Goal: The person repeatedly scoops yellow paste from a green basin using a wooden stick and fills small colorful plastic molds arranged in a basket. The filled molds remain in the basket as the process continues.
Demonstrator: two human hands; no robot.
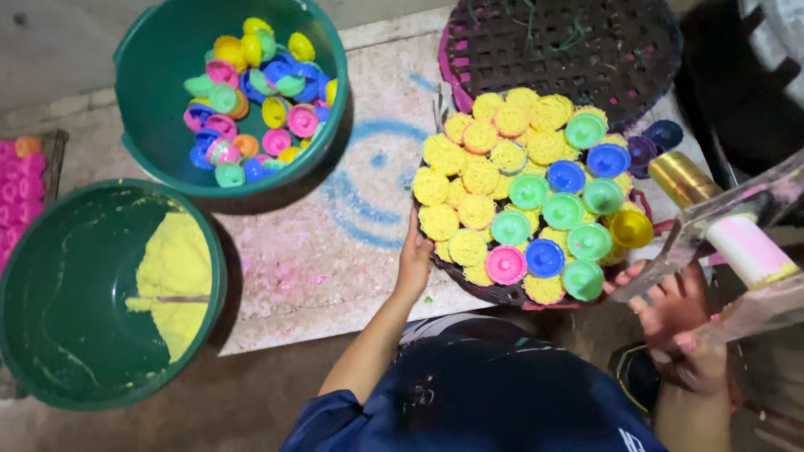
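— Between the two hands sits the round woven tray (502, 293), packed with yellow moulded cakes (479, 176) and coloured plastic cups (566, 177). How full does it look?

— Nearly full, I'd judge; most cakes stand bare, while about a dozen cups lie among them.

— And the hands?

— The left hand (414, 255) is curled on the tray's near-left rim. The right hand (662, 293) grips its right edge, partly hidden behind a clear frame with a roll (745, 247).

— What's left?

— Well left of the left hand, one green bucket (138, 109) holds loose cups, another green tub (33, 335) keeps a heap of yellow mix (176, 276).
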